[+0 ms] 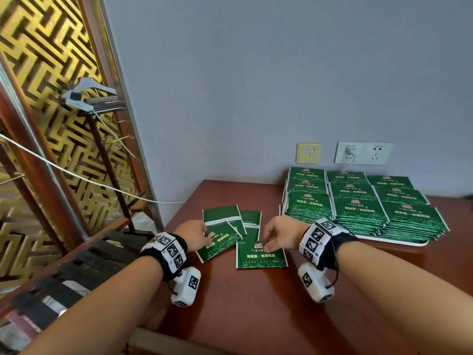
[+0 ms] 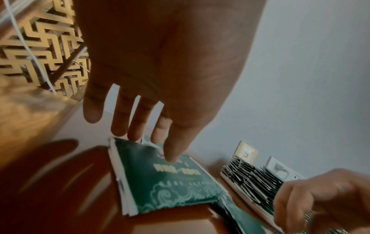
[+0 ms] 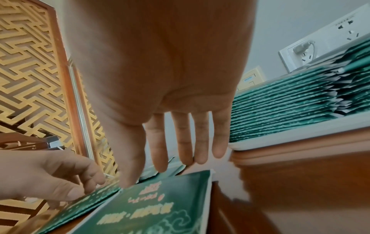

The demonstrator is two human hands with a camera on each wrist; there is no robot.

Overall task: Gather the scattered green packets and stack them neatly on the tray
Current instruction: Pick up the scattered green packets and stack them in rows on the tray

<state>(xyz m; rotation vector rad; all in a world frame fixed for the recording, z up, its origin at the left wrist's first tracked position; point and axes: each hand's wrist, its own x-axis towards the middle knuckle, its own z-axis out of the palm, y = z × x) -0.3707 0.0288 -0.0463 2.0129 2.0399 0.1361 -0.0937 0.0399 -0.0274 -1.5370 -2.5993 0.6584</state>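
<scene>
Several green packets lie loose on the red-brown table [image 1: 256,303]. A tilted one [image 1: 220,245] is under my left hand [image 1: 203,235], whose thumb touches its printed face [image 2: 166,182] while the fingers stay straight. My right hand [image 1: 267,239] hovers over a second packet [image 1: 261,256], thumb tip on its top edge [image 3: 160,205], fingers straight and apart from it. Two more packets [image 1: 222,216] [image 1: 252,220] lie behind, overlapping. A white tray [image 1: 399,242] at the right carries tall neat stacks of green packets [image 1: 358,211].
The grey wall holds a beige plate [image 1: 308,152] and white sockets [image 1: 363,152] with a plug, just behind the tray. A gold lattice screen [image 1: 51,98] and a white cable [image 1: 76,175] stand left of the table. Dark slats [image 1: 84,267] sit by the table's left edge.
</scene>
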